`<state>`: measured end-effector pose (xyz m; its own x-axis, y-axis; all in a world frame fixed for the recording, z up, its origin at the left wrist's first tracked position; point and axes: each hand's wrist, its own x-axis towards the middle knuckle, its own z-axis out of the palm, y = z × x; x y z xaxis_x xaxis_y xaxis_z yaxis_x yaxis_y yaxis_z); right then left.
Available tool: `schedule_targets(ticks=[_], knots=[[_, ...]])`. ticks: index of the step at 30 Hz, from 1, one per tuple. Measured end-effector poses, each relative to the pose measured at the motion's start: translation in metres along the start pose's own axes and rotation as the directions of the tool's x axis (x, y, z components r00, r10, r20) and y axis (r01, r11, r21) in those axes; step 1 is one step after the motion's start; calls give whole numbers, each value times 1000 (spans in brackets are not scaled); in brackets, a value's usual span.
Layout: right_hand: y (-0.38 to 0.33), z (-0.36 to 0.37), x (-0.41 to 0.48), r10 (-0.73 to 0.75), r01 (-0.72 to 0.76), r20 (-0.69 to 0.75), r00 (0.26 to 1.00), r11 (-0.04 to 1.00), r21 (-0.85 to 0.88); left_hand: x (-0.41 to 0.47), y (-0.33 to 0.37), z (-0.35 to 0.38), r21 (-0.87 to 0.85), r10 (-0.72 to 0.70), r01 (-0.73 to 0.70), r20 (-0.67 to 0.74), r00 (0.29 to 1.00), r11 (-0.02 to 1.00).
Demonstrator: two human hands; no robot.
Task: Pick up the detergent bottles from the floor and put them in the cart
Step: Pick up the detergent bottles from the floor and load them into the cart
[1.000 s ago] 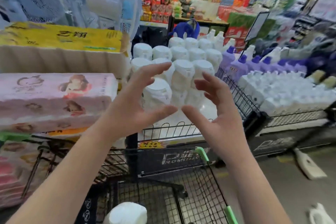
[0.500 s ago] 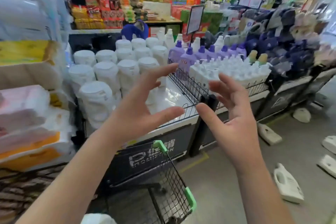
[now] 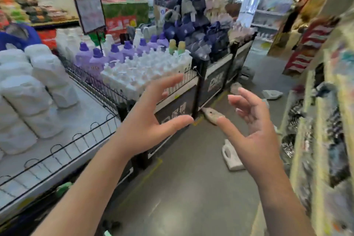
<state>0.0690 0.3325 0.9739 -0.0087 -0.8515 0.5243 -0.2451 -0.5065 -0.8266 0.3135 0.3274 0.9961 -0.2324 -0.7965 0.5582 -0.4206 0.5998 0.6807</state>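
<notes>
White detergent bottles lie on the grey floor of the aisle. The nearest bottle [image 3: 232, 156] is on its side just left of my right wrist. A second bottle [image 3: 212, 115] lies by the foot of the display stand, and a third bottle [image 3: 272, 94] rests farther back on the right. My left hand [image 3: 153, 117] and my right hand [image 3: 252, 130] are both raised in front of me, fingers spread, holding nothing. Of the cart only a green handle end [image 3: 64, 188] shows at the lower left; its basket is out of view.
A wire-railed display stand [image 3: 80, 140] with white jugs runs along the left. Behind it stand purple and white bottles [image 3: 134, 63] and dark blue bags [image 3: 193, 30]. Shelving [image 3: 325, 120] lines the right. People stand far back on the right.
The view has swung right, away from the cart and toward the aisle floor. Both hands stayed raised and empty. More bottles on the floor have come into view.
</notes>
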Motion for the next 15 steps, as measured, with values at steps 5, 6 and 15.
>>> schedule_targets(ticks=[5,6,15], knots=[[40,-58,24,41,-50,-126,991,996,-70,65,-18,72,-103,53,-42,113,992,994],[47,-67,30,37,-50,-149,988,995,-87,79,-23,86,-118,60,-44,135,989,992],[127,-122,105,96,-157,-231,968,951,-265,213,-102,194,-278,186,-111,261,947,954]])
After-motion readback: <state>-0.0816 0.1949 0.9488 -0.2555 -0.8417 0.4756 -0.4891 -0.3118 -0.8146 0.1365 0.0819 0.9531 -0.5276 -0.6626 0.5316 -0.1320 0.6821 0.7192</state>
